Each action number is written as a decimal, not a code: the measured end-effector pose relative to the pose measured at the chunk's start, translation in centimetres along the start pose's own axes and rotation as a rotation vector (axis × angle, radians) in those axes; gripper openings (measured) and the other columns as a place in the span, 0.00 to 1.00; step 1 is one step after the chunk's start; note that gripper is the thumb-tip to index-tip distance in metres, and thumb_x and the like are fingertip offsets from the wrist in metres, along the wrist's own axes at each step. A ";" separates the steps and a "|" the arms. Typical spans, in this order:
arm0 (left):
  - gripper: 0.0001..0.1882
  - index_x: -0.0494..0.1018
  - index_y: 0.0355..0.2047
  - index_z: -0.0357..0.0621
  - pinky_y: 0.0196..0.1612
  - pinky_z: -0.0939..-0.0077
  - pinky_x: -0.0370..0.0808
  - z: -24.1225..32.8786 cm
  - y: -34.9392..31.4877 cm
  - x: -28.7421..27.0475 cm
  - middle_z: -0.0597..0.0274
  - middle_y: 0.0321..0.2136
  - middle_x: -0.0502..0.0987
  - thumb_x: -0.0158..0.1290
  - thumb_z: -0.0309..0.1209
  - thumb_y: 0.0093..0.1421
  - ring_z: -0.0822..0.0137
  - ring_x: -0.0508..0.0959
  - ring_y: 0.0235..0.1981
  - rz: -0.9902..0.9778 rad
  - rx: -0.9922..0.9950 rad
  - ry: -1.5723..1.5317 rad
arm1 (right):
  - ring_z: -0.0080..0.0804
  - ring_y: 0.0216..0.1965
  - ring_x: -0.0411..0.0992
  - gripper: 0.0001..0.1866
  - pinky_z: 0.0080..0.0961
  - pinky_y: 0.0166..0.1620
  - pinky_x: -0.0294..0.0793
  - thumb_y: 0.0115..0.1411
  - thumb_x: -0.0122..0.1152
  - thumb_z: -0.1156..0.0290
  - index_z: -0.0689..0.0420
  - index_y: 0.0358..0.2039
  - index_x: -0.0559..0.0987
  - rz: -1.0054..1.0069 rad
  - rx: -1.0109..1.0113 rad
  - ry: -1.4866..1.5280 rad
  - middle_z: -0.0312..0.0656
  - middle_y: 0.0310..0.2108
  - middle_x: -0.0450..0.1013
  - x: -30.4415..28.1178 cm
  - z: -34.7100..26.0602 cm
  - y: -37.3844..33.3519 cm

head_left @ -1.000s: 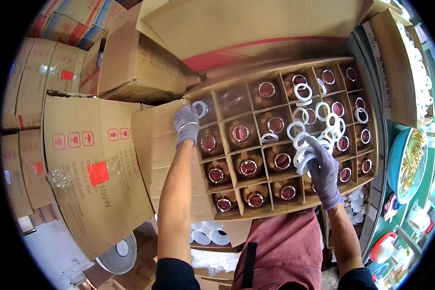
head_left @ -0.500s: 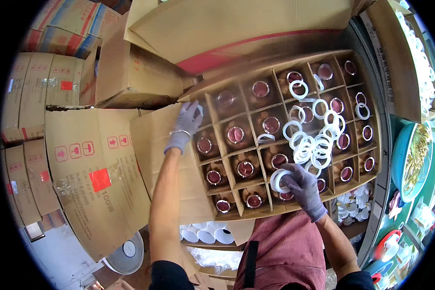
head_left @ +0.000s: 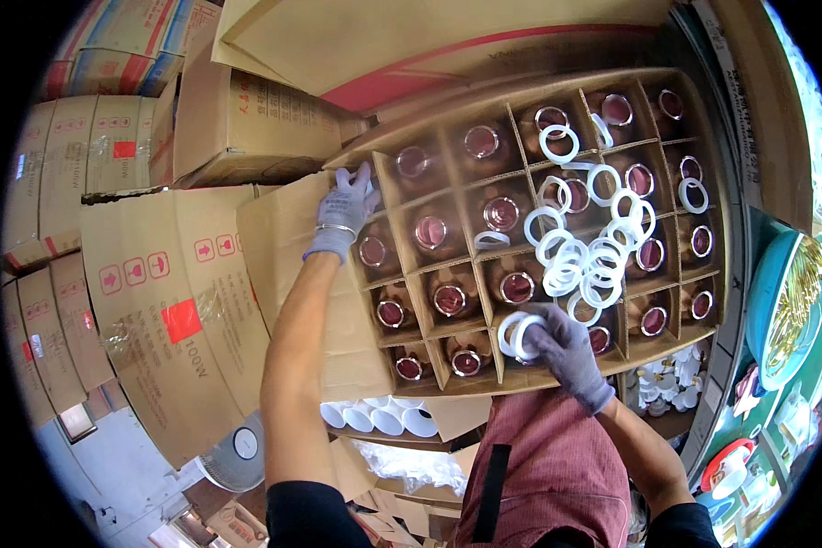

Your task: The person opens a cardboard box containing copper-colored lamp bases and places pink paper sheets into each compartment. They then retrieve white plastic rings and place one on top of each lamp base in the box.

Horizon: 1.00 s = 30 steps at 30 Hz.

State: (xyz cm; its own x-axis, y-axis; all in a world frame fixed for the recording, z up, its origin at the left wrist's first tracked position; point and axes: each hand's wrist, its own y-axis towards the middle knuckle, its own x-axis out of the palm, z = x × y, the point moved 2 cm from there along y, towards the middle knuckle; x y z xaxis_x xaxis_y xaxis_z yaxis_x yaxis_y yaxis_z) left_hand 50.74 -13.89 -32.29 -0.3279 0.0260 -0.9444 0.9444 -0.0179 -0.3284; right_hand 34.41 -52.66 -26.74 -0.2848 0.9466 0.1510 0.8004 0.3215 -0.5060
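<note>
At the carton's six o'clock, the right hand pinches white rings mid-handling, likely needing one parted next; whether the left hand at nine grips, I can't tell.

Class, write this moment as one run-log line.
RIGHT HAND: holding white rings; LEFT HAND: at left edge of divided carton; THERE: loose rings strewn across its top

I see brown cartons stacked high at left | pale floor, lower left on my feed | grey fan near it | cluttered green table along the right | light reaches me brighter there, dimmer by the cartons
</note>
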 end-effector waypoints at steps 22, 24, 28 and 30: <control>0.10 0.75 0.40 0.40 0.46 0.63 0.70 10.3 -2.7 -5.1 0.52 0.39 0.72 0.51 0.30 0.60 0.53 0.73 0.42 0.725 -0.069 -0.590 | 0.38 0.39 0.76 0.18 0.30 0.42 0.73 0.62 0.52 0.74 0.58 0.54 0.71 0.077 -0.263 -0.290 0.51 0.37 0.75 -0.1 -4.8 2.4; 0.10 0.74 0.39 0.40 0.46 0.60 0.71 8.0 0.3 -1.5 0.51 0.42 0.71 0.51 0.28 0.57 0.52 0.74 0.42 0.568 -0.006 -0.142 | 0.45 0.39 0.71 0.24 0.35 0.45 0.70 0.61 0.50 0.77 0.57 0.60 0.66 0.004 -0.277 -0.461 0.52 0.36 0.70 1.0 -5.8 2.0; 0.13 0.71 0.43 0.42 0.46 0.56 0.72 9.9 1.3 0.4 0.49 0.46 0.71 0.49 0.28 0.57 0.48 0.74 0.43 0.416 0.068 0.017 | 0.50 0.41 0.68 0.30 0.38 0.48 0.68 0.60 0.49 0.79 0.57 0.64 0.59 0.036 -0.378 -0.439 0.55 0.41 0.67 -1.0 -5.2 2.2; 0.13 0.70 0.43 0.42 0.45 0.56 0.72 9.7 0.5 0.4 0.48 0.48 0.70 0.49 0.28 0.57 0.49 0.75 0.42 0.479 0.155 0.072 | 0.50 0.43 0.69 0.30 0.37 0.51 0.67 0.61 0.48 0.79 0.57 0.65 0.58 -0.041 -0.307 -0.328 0.57 0.43 0.69 -2.7 -4.7 2.7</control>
State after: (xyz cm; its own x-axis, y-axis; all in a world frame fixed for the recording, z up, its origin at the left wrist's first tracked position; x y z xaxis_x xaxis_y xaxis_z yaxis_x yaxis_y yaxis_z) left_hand 50.87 -23.61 -33.03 0.1492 0.0475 -0.9877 0.9716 -0.1928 0.1375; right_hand 39.86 -54.27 -24.53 -0.4320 0.8914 -0.1369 0.8904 0.3973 -0.2223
